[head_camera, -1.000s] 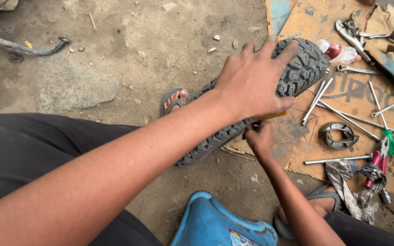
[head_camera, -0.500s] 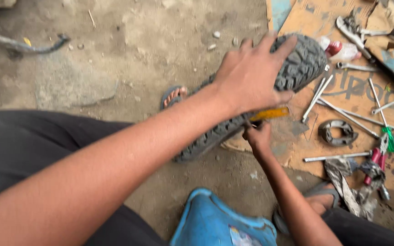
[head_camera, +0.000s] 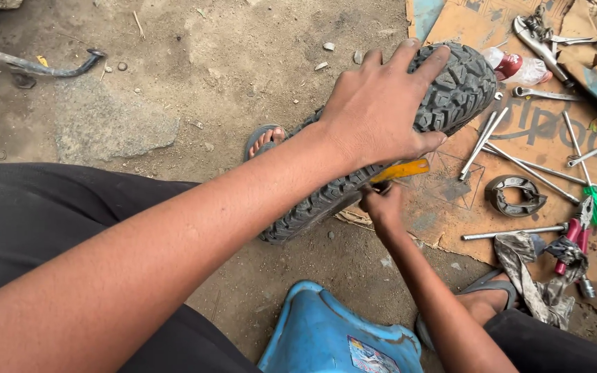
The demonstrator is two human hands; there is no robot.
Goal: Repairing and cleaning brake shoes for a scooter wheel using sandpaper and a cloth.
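A black knobby tyre (head_camera: 454,86) stands on edge on the dirt, running from lower left to upper right. My left hand (head_camera: 378,110) lies flat across its top tread, fingers spread, pressing it down. Below the tyre my right hand (head_camera: 381,204) grips a yellow-handled tool (head_camera: 401,170) that pokes out from under my left palm against the tyre's side. The tool's tip is hidden behind the tyre and my hand. My left foot in a sandal (head_camera: 265,140) shows behind the tyre.
Flattened cardboard (head_camera: 519,128) at right holds long metal rods (head_camera: 519,166), a wrench (head_camera: 544,93), a brake shoe (head_camera: 513,195), red-handled pliers (head_camera: 571,238), a green-handled screwdriver (head_camera: 594,207) and a rag (head_camera: 530,266). A blue plastic stool (head_camera: 326,335) sits below. A bent metal bar (head_camera: 32,65) lies far left.
The yellow-handled tool has come into view beneath my left palm. My left hand stays pressed on the tyre; my right hand has shifted slightly under it.
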